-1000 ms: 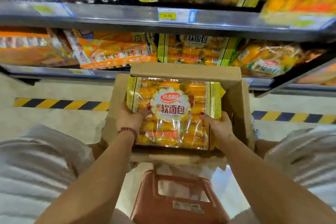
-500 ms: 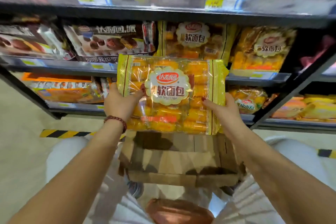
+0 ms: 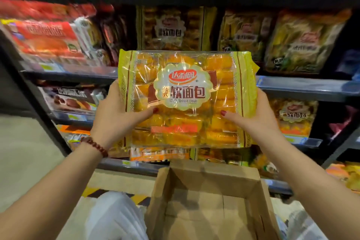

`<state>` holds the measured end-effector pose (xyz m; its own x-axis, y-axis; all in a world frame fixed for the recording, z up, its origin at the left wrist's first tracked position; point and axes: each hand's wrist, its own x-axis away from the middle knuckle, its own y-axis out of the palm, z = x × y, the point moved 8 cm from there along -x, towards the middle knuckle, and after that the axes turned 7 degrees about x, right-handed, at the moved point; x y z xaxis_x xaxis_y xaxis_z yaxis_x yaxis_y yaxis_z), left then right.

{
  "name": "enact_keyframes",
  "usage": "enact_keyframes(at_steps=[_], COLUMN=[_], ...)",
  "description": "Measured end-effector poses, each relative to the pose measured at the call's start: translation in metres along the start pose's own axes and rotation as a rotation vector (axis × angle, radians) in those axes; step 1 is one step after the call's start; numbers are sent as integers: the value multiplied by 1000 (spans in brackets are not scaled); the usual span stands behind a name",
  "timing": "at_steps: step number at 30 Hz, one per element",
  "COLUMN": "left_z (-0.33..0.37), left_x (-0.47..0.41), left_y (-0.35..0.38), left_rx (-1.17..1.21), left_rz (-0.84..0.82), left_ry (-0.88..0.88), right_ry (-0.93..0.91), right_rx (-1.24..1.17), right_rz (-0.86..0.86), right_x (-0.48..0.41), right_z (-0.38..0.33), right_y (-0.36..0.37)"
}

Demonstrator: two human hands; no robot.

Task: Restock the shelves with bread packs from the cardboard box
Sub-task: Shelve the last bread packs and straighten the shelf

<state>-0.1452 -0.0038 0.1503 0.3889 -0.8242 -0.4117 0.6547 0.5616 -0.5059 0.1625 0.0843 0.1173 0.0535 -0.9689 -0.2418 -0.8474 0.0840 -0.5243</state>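
The bread pack (image 3: pixel 186 99) is now up at shelf height, held upright and facing the person, well clear of the cardboard box (image 3: pixel 206 198) below it. A second ago it was only just coming out of that box; half a second ago it hung low over the open flaps. So the lift is done, and the carry to the shelf is the step in hand.

The left hand (image 3: pixel 118 111) clamps the pack's left edge, thumb across the front film. The right hand (image 3: pixel 257 117) clamps the right edge the same way. Both are closed on the pack, and a beaded bracelet (image 3: pixel 95 146) sits on the left wrist.

Behind the pack, on the far middle shelf (image 3: pixel 303 85), stands a row of matching packs (image 3: pixel 173 27) with the same round label, blurred but recognisable. More of them sit lower down to the right. That row looks like the likely home for this one, just above and beyond where it hangs.

The box looks empty in the part that shows, though its near end is cut off, so I cannot tell how much restocking is left.
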Motion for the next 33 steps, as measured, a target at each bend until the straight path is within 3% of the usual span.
enact_keyframes(at_steps=[6, 14, 33], left_z=[10, 14, 7], left_x=[-23, -75, -205], left_y=[-13, -17, 8], left_rx=[-70, -141, -109], left_rz=[-151, -293, -312], left_ry=[87, 101, 110], right_ry=[-157, -165, -160], right_rx=[83, 166, 261], right_rz=[-4, -76, -66], right_x=[-14, -48, -161], right_z=[-46, -75, -96], right_y=[0, 10, 37])
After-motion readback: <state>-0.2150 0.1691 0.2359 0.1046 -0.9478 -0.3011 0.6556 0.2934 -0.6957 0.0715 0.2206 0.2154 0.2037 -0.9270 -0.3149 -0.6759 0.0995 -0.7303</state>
